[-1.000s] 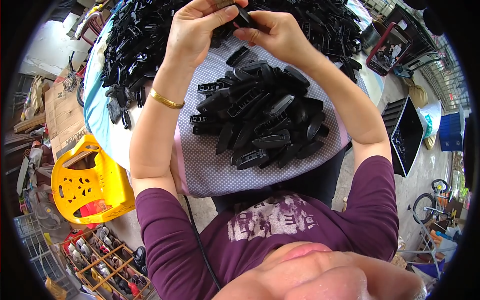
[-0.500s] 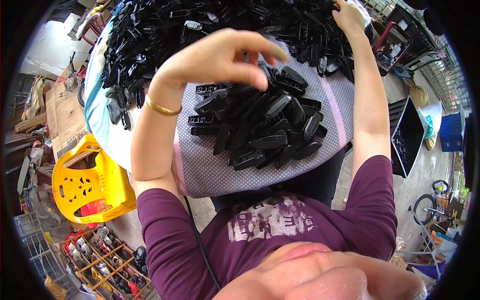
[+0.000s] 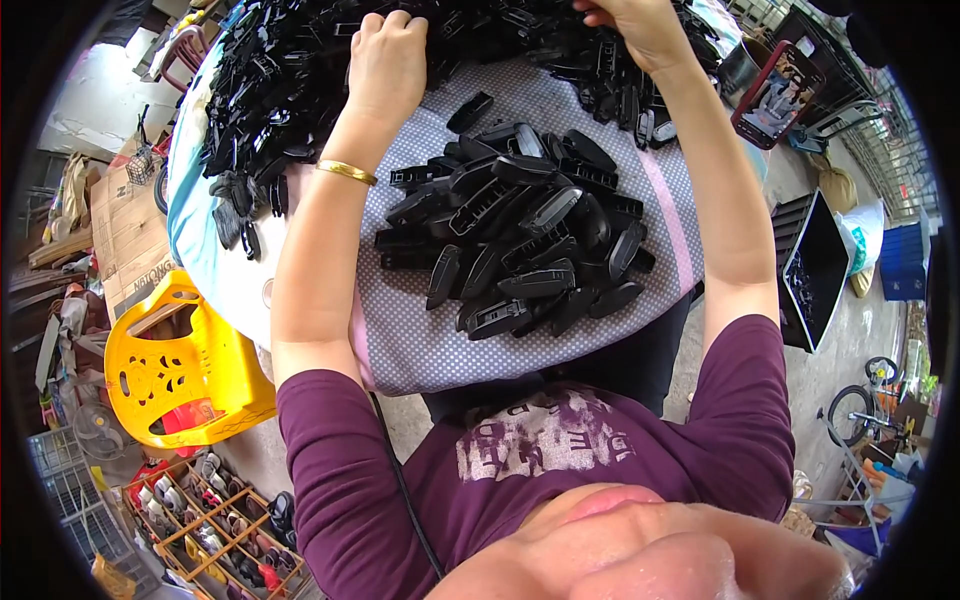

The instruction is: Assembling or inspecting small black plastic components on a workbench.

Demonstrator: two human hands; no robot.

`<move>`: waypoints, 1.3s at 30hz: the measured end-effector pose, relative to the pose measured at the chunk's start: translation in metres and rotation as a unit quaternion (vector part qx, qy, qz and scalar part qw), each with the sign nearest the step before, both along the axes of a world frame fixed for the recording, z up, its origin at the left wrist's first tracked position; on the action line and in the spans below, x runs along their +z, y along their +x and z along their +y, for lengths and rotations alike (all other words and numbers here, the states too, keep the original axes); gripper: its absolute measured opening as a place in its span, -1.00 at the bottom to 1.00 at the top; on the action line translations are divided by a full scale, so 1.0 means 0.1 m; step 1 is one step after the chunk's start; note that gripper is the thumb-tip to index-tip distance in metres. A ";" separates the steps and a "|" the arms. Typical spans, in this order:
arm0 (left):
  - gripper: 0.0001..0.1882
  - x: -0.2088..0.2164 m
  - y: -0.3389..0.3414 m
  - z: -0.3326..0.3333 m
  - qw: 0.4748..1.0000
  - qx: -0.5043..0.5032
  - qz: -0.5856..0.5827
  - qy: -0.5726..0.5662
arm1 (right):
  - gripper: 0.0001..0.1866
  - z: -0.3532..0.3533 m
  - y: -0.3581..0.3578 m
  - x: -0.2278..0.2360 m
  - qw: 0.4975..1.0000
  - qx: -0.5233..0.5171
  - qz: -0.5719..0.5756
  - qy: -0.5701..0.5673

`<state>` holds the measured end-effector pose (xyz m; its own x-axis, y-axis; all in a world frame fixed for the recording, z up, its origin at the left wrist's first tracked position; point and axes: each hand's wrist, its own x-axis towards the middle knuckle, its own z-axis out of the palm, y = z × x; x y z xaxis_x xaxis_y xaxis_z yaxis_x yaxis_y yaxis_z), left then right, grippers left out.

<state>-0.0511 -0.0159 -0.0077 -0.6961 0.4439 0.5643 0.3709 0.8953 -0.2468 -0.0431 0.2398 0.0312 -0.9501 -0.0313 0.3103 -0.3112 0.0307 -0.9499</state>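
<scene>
Fingers curled down, my left hand (image 3: 388,65) is at the near edge of a large heap of black plastic pieces (image 3: 270,100) at the far side of the table. Whatever it grips is hidden under the fingers. My right hand (image 3: 640,30) is above the same heap farther right, its fingers bent together and partly cut off by the frame's top; what they hold cannot be made out. Nearer me, a smaller pile of oblong black plastic pieces (image 3: 540,280) lies on the grey dotted cloth (image 3: 430,355). One single black piece (image 3: 470,112) lies apart just beyond that pile.
A yellow plastic chair (image 3: 170,360) stands left of the table, near cardboard (image 3: 130,235). At the right are a phone-like screen in a red frame (image 3: 780,95), a black crate (image 3: 808,270) and a blue bin (image 3: 903,262). A shoe rack (image 3: 215,520) stands lower left.
My left hand has moved away from above the smaller pile to the large heap, its fingers now curled. My right hand has shifted left along the heap. The single black piece now shows.
</scene>
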 end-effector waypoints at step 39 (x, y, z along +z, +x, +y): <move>-0.71 0.18 0.38 0.39 0.484 -0.269 -0.377 0.743 | -0.79 -0.67 0.38 -0.26 0.998 0.036 0.050 -0.026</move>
<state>-0.0135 0.0228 0.0103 -0.9616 0.1703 0.2150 0.1322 -0.3988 0.9075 -0.0052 0.1730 0.0055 -0.9100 -0.0788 0.4070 -0.4047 -0.0438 -0.9134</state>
